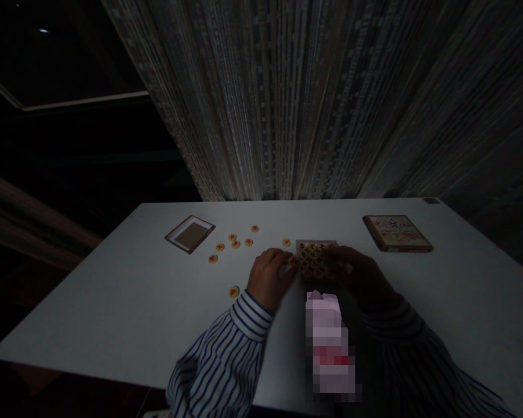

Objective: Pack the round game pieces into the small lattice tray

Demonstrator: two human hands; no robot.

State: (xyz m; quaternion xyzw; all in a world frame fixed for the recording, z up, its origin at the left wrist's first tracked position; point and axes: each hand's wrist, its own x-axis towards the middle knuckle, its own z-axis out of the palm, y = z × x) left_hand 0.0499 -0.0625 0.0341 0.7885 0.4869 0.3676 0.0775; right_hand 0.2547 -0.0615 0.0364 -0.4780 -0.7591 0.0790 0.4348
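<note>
A small box (318,243) on the white table holds rows of round pieces with dark and red characters. Just left of it, my left hand (268,276) pinches a round piece with a red character (293,260) between thumb and fingers. My right hand (359,273) is at the box's right side, fingers bent over its edge; shadow hides whether they grip anything. Several loose red-character pieces (236,244) lie to the left, one (286,242) sits behind my left hand, and another (234,291) is near my left cuff.
A shallow open tray or lid (190,234) lies at the back left of the white table (113,302). A flat box with a printed cover (397,233) is at the back right. A blurred pinkish object (329,342) lies between my arms. Curtains hang behind.
</note>
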